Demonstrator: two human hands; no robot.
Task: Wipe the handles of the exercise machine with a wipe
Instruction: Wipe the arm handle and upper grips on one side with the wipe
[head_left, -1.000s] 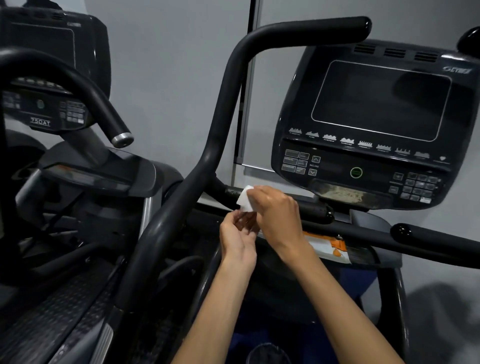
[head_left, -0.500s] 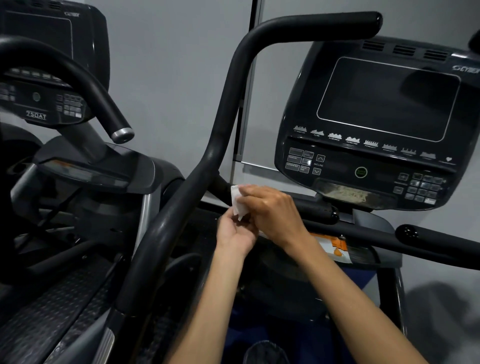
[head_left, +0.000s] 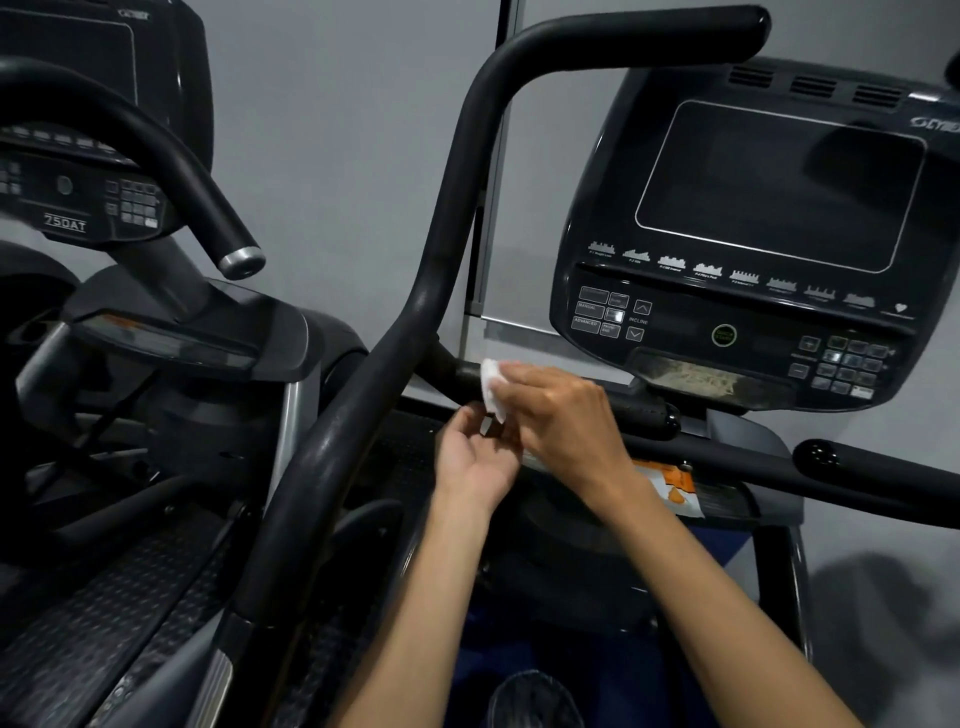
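The long curved black handle (head_left: 436, 291) looks matt and rubbery; at ten o'clock, a neighbouring bar's end cap (head_left: 240, 261) is brushed metal. The small white wipe (head_left: 491, 387) looks like soft crumpled paper.

Both forearms bare, hands (head_left: 519, 436) ungloved, no sleeves.

A second machine (head_left: 130, 332) is standing at nine o'clock. An orange-and-white label (head_left: 675, 486) is lying at four o'clock.
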